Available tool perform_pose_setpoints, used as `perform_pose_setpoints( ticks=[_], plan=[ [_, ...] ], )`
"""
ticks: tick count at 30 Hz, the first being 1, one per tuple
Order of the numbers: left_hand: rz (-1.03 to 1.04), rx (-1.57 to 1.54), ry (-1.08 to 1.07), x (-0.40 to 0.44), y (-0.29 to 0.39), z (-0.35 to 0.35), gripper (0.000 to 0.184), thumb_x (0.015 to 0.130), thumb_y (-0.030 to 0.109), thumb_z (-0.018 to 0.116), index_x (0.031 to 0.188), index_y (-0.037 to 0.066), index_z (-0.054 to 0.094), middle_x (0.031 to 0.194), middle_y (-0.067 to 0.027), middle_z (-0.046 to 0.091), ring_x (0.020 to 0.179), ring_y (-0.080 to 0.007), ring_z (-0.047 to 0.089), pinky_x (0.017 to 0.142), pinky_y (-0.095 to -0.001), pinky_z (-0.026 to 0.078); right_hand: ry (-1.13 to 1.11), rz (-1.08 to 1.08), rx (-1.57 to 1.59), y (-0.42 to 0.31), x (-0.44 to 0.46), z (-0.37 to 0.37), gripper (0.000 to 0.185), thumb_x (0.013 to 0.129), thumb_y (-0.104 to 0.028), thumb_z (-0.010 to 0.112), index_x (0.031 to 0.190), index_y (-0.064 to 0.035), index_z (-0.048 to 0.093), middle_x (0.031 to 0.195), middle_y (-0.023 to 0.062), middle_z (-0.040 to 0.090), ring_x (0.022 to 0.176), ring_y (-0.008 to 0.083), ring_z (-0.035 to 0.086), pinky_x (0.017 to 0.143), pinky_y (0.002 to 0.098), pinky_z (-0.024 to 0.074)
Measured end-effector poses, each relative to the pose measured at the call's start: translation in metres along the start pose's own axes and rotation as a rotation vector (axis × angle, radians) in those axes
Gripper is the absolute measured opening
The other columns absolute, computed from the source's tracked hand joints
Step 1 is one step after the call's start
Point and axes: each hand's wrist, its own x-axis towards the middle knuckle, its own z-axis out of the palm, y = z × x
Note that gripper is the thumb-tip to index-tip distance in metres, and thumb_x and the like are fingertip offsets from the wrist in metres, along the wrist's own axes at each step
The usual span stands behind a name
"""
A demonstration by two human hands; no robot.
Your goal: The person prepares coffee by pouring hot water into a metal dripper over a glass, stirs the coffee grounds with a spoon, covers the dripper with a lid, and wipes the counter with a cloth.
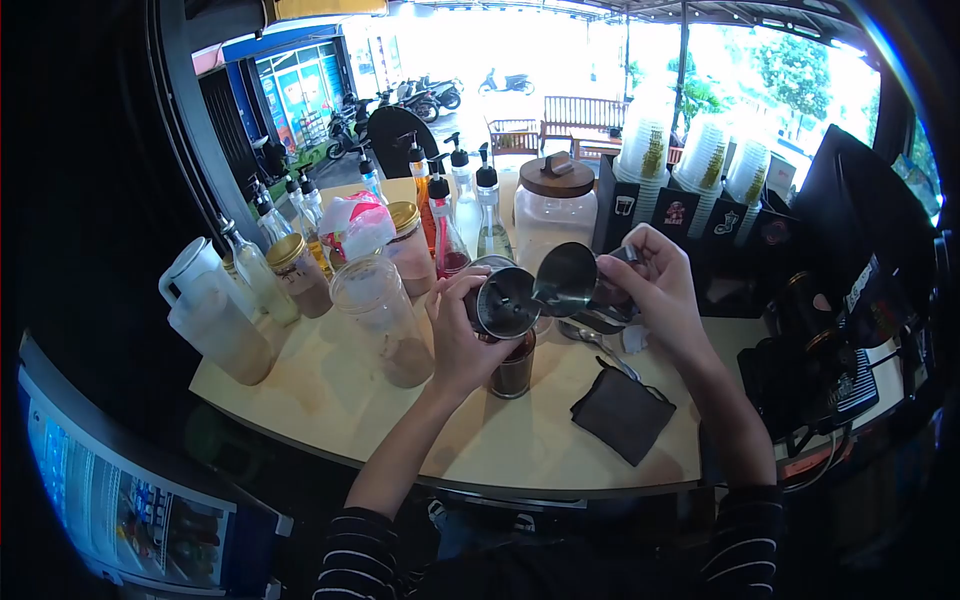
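Observation:
My left hand [462,335] is wrapped round a metal cup [508,302], whose open mouth is tipped toward me. In my right hand [655,285] is a small metal pitcher [566,277], gripped at its handle side and tilted left, with its lip at the cup's rim. I cannot make out whether liquid is flowing between them. Below the cup, a glass of dark liquid [512,373] stands on the counter, its top partly hidden by my left hand and the cup. A folded dark cloth [624,412] lies to the right, below a metal spoon [588,336].
An uncovered clear jar [372,295] and a plastic jug [215,315] stand on the left. Several pump bottles [488,215] and a wooden-lidded glass jar [552,215] line the back. Stacked plastic cups [645,145] rise behind my right hand. The counter's front edge [560,492] is near me.

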Motion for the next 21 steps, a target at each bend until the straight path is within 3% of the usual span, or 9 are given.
perform_pose_setpoints(
  ticks=[6,11,16,21],
  plan=[
    [0.021,0.124,0.040,-0.001,-0.001,0.004,0.075,0.058,0.026,0.085,0.118,0.012,0.041,0.120,-0.0048,0.052,0.114,-0.0225,0.048,0.102,-0.0489,0.022,-0.071,0.053,-0.035,-0.018,0.007,0.020,0.022,0.084,0.001,0.065,0.078,-0.0015,0.044,0.072,-0.0051,0.042,0.066,-0.0015,0.050,0.064,0.0194,0.0588],
    [0.069,0.199,0.076,0.003,0.003,0.003,0.079,0.054,0.022,0.087,0.118,0.011,0.041,0.119,-0.0057,0.052,0.115,-0.0212,0.048,0.099,-0.0444,0.024,-0.109,0.052,-0.122,-0.016,0.010,0.027,0.022,0.084,0.003,0.064,0.078,-0.0009,0.043,0.073,-0.0043,0.044,0.068,-0.0010,0.052,0.064,0.0193,0.0586],
    [0.064,0.223,0.062,0.003,0.005,0.002,0.076,0.057,0.021,0.084,0.119,0.013,0.041,0.122,-0.0032,0.051,0.114,-0.0211,0.048,0.099,-0.0465,0.023,-0.119,0.067,-0.107,-0.013,0.012,0.031,0.022,0.083,0.004,0.064,0.078,0.0000,0.043,0.073,-0.0027,0.047,0.071,0.0001,0.054,0.065,0.0196,0.0583],
    [0.077,0.251,0.043,0.003,0.003,0.002,0.077,0.057,0.021,0.084,0.120,0.012,0.042,0.124,-0.0046,0.049,0.117,-0.0210,0.047,0.098,-0.0458,0.025,-0.129,0.033,-0.198,-0.005,0.014,0.030,0.022,0.082,0.001,0.067,0.079,0.0014,0.045,0.075,0.0007,0.054,0.072,0.0009,0.056,0.061,0.0181,0.0515]
  ],
)
